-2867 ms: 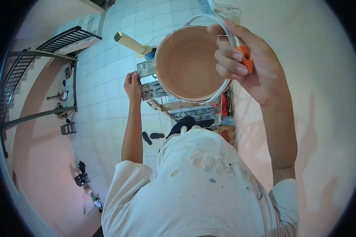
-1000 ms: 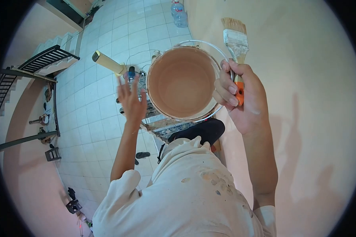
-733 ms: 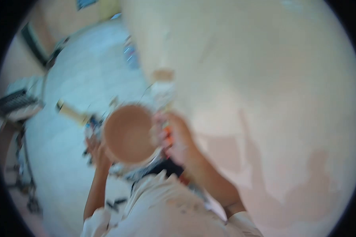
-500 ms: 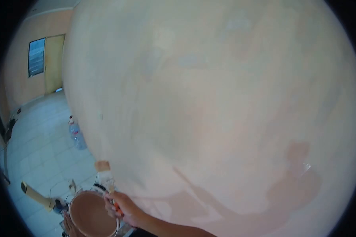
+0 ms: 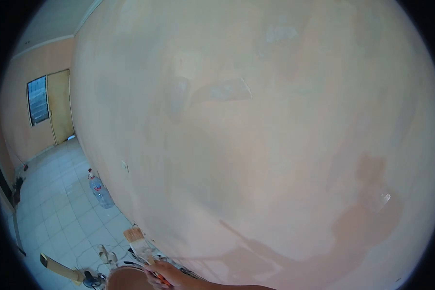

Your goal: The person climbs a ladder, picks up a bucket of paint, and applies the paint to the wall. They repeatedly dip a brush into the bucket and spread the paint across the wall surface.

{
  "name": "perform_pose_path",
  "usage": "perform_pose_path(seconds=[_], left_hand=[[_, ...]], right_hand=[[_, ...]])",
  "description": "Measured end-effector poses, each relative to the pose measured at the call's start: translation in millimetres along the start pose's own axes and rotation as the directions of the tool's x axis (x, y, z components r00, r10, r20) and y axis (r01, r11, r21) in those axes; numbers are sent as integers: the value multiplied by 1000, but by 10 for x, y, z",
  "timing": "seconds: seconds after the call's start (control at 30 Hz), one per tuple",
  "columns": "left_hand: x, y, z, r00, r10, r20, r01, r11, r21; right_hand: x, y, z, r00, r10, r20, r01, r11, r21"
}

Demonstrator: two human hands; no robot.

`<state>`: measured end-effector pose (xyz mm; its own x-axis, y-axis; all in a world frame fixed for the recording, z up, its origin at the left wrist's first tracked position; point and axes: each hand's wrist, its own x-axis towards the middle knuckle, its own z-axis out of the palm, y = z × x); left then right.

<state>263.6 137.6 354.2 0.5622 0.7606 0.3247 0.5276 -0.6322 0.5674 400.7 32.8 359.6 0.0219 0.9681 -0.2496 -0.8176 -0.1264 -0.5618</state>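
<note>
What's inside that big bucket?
Inside the bucket, only a strip of brownish wall shows. The right hand hides part of its rim; the bottom lies outside the picture, so I can't tell more.

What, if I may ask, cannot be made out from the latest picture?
In the head view:
Round brown bucket: near side cut off by the bottom edge.
Flat, pale-bristled paintbrush: grip partly covered by the right hand.
Clear bluish plastic bottle: any print too small to read.
Left hand: not in view; its contact unknown.
</note>
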Motion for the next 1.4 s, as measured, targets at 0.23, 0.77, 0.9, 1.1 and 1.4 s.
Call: perform_pose_path(seconds=[0.23, 0.77, 0.9, 1.1, 1.4], left_hand=[[27, -341, 241, 1000, -4, -22, 7, 990, 140], [-734, -907, 115, 996, -66, 54, 33, 882, 470], [-966, -1069, 34, 995, -71, 68, 24, 844, 535], [-1368, -1267, -79, 991, -69, 115, -14, 800, 600], [-1349, -1434, 113, 941, -291, 173, 209, 901, 381]], right_hand=[[-106, -11, -211, 993, 115, -4, -114, 989, 93], [-324, 3, -125, 994, 28, -104, -26, 999, 21], [-344, -9, -21, 980, 14, -197, -15, 1000, 0], [-325, 10, -30, 978, -8, -209, 0, 999, -38], [-241, 1, 18, 944, -67, -324, 18, 988, -151]])
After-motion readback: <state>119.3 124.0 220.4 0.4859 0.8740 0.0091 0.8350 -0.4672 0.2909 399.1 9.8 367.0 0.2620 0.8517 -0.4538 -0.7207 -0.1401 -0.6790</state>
